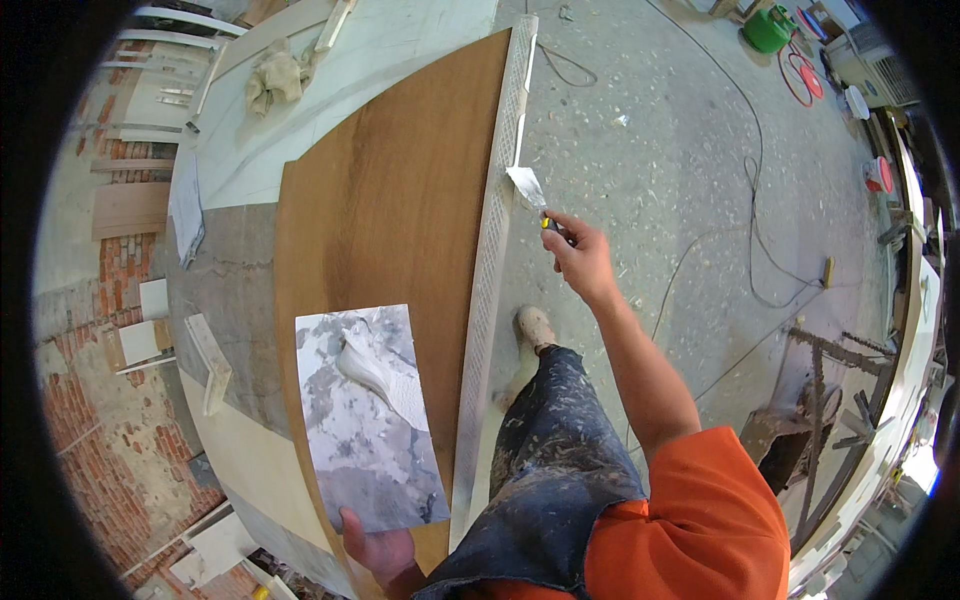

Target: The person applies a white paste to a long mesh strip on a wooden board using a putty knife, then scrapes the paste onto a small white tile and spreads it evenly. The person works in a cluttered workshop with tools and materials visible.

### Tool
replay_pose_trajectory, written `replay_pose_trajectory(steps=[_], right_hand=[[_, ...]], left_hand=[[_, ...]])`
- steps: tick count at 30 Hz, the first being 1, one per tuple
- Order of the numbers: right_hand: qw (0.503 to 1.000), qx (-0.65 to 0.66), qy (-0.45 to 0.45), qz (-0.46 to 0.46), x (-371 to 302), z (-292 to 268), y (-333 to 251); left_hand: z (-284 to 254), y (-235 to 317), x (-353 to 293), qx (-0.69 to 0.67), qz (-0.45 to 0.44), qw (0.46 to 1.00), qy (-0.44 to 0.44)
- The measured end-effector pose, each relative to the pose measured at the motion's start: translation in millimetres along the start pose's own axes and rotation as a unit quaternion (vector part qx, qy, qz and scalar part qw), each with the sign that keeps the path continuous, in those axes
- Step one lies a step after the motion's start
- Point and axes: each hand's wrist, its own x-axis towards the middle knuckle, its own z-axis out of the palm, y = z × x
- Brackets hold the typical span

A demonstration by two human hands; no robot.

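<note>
Your right hand has its fingers closed round the handle of a putty knife. Blade points away from you, at the outer edge of the perforated strip; can't tell if it's touching. Your left hand grips the near edge of a palette, thumb on top, other fingers mostly hidden beneath. White paste sits in a smeared mound on its far half. Palette is over the near part of the brown panel, which lies on the pale worktop, strip along its right side. Rag at the worktop's far left. Cable loops across the floor, right of you.
</note>
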Motion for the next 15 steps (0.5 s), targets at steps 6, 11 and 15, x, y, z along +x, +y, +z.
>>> replay_pose_trajectory(steps=[6, 11, 15], right_hand=[[0.990, -0.084, 0.067, -0.087, -3, 5, 35], [0.995, -0.013, 0.102, -0.008, -4, -1, 33], [0.965, 0.252, -0.028, 0.061, -25, -6, 5]], left_hand=[[1, 3, 2, 0.014, 0.009, 1.000, -0.005], [-5, 1, 9, 0.030, 0.020, 0.999, -0.013], [-17, -2, 17, 0.012, 0.021, 0.999, -0.041]])
